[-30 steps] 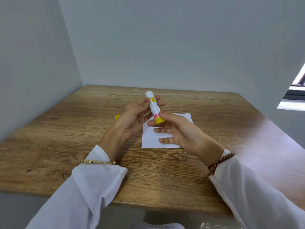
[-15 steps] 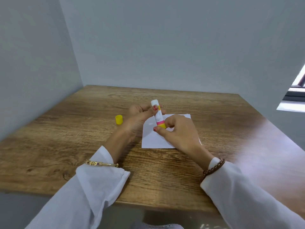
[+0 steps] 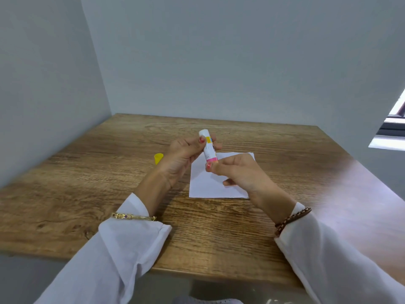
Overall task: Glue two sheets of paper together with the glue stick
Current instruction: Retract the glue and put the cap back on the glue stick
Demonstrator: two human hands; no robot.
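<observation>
A white glue stick with yellow and pink bands is held upright above the table, uncapped. My left hand grips its upper body between thumb and fingers. My right hand pinches its lower end, which the fingers hide. Its yellow cap stands on the table just left of my left hand. White paper lies flat under my right hand; whether it is one sheet or two stacked I cannot tell.
The wooden table sits in a corner, with grey walls close behind and to the left. Its front edge runs near my sleeves. A window ledge shows at the far right.
Both hands dipped toward the paper with the glue stick, then rose slightly. My right hand's fingers have closed around the stick's lower end, hiding the yellow base.
</observation>
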